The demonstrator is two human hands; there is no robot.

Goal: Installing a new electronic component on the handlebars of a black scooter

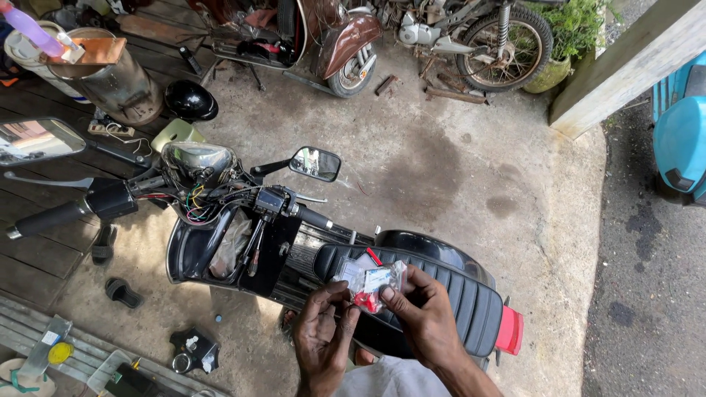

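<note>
Plastic packet (370,283) with small red parts inside is pinched between both hands just over the black ribbed seat (456,294) of the scooter, near the seat's front end. Left hand (321,334) has its fingers closed narrow on the packet's lower left edge, and the right hand (425,320) grips the right side with thumb and forefinger.

My take for opening a bag like this: keep it low over the seat so anything that pops out lands there rather than on the concrete floor (441,169). Pull apart slowly from the top seam, and keep the red bits pushed to the bottom. The open headlight (195,158) with loose wiring sits well apart, up by the handlebar.
</note>
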